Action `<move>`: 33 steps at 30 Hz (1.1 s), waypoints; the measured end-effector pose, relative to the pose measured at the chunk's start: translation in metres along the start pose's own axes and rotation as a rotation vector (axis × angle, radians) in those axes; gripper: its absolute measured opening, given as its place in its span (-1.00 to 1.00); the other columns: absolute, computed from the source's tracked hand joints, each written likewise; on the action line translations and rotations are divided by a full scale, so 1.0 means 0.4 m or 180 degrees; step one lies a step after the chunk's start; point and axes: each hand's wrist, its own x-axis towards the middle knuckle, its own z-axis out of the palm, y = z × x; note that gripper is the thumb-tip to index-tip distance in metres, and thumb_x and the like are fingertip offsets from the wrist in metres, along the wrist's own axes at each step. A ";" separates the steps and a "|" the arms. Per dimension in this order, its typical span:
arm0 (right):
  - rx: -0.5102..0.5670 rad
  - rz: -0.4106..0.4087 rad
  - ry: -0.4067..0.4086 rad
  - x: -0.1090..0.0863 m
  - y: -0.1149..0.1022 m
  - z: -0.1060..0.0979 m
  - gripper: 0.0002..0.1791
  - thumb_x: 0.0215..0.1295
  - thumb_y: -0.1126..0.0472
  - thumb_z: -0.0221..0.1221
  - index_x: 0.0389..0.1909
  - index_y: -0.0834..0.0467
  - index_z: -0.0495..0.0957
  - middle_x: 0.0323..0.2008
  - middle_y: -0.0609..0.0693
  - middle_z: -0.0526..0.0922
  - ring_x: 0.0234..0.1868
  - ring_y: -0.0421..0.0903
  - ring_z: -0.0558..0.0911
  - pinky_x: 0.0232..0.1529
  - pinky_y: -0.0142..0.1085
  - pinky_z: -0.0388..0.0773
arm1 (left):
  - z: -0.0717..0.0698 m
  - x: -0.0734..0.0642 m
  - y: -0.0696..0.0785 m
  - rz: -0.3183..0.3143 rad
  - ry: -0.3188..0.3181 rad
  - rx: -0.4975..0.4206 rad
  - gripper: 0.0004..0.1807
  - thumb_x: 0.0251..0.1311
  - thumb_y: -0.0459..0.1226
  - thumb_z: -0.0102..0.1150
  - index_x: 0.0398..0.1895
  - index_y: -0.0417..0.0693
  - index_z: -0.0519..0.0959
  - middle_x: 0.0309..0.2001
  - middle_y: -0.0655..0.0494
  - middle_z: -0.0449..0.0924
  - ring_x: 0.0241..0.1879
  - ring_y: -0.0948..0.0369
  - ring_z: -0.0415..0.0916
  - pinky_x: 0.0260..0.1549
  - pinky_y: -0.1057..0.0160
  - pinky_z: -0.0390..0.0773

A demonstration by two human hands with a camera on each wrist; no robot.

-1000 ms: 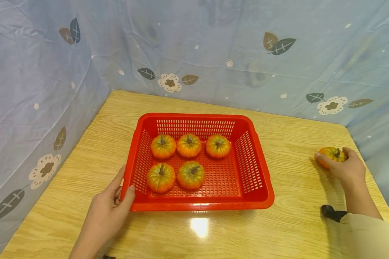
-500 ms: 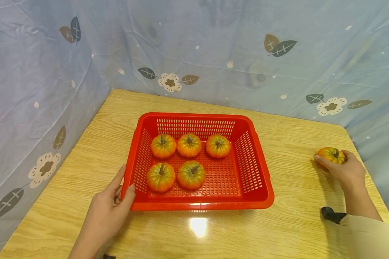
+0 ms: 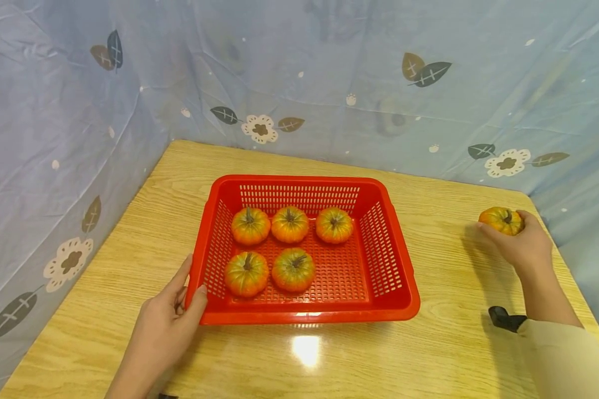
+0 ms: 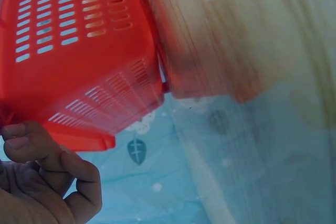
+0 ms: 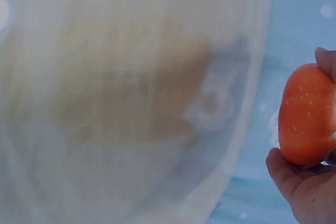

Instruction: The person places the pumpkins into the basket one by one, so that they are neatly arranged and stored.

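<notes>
Near the table's right side my right hand [image 3: 529, 244] holds a small orange pumpkin [image 3: 502, 220] between thumb and fingers, raised off the tabletop with its shadow below. In the right wrist view the same pumpkin [image 5: 307, 116] shows its smooth orange side, gripped from both ends. My left hand [image 3: 167, 321] grips the left rim of a red plastic basket [image 3: 309, 317], thumb over the edge and fingers outside. Inside the basket sit several more pumpkins [image 3: 290, 224], three along the back and two in front at the left. The left wrist view shows curled fingers [image 4: 79, 182] at the basket's rim.
The basket stands mid-table on a light wood tabletop [image 3: 444, 354], with bare basket floor at its front right. A blue patterned curtain [image 3: 329, 66] hangs behind and at both sides. A black strap piece [image 3: 504, 318] shows by the right sleeve.
My right hand has lifted the pumpkin off the table and moved slightly away from me and to the left. The left hand and the basket stay in place.
</notes>
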 end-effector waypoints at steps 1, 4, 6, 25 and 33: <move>-0.0017 -0.0040 0.0019 -0.001 -0.012 0.001 0.18 0.36 -0.31 0.14 0.58 0.39 -0.24 0.40 0.60 0.04 0.29 0.53 0.20 0.09 0.34 0.35 | 0.000 0.000 0.000 0.0007 0.0006 0.0007 -0.32 0.44 -0.23 0.17 0.56 -0.13 0.23 -0.18 -0.04 0.76 -0.69 0.36 0.34 -0.76 0.33 0.33; -0.0038 -0.0156 0.0075 -0.005 -0.048 0.005 0.16 0.35 -0.30 0.15 0.59 0.36 -0.21 0.40 0.58 0.08 0.28 0.51 0.22 0.09 0.32 0.35 | 0.000 -0.001 -0.001 0.0036 0.0019 0.0022 -0.32 0.43 -0.24 0.18 0.55 -0.14 0.24 -0.19 -0.04 0.76 -0.70 0.36 0.32 -0.76 0.33 0.32; -0.0034 -0.0236 0.0107 -0.008 -0.074 0.007 0.15 0.34 -0.29 0.17 0.60 0.34 -0.17 0.39 0.56 0.13 0.26 0.48 0.25 0.04 0.26 0.39 | 0.000 -0.001 -0.002 0.0051 0.0031 0.0033 -0.32 0.43 -0.25 0.18 0.55 -0.14 0.24 -0.21 -0.02 0.76 -0.70 0.37 0.31 -0.76 0.34 0.31; 0.0091 -0.1041 0.0061 -0.074 -0.315 0.031 0.13 0.27 -0.24 0.30 0.65 0.08 -0.11 0.40 0.41 0.24 0.24 0.38 0.36 0.09 0.25 0.40 | 0.000 -0.001 -0.002 0.0047 0.0036 0.0070 -0.32 0.43 -0.24 0.18 0.55 -0.14 0.24 -0.21 -0.01 0.76 -0.68 0.37 0.32 -0.74 0.34 0.32; 0.0138 -0.1423 0.0013 -0.110 -0.392 0.046 0.06 0.23 -0.18 0.39 0.62 0.05 0.05 0.33 0.27 0.37 0.19 0.25 0.44 -0.01 -0.01 0.45 | 0.000 -0.001 -0.004 0.0070 0.0050 0.0058 -0.32 0.42 -0.25 0.19 0.55 -0.15 0.25 -0.20 -0.02 0.76 -0.68 0.37 0.32 -0.74 0.34 0.32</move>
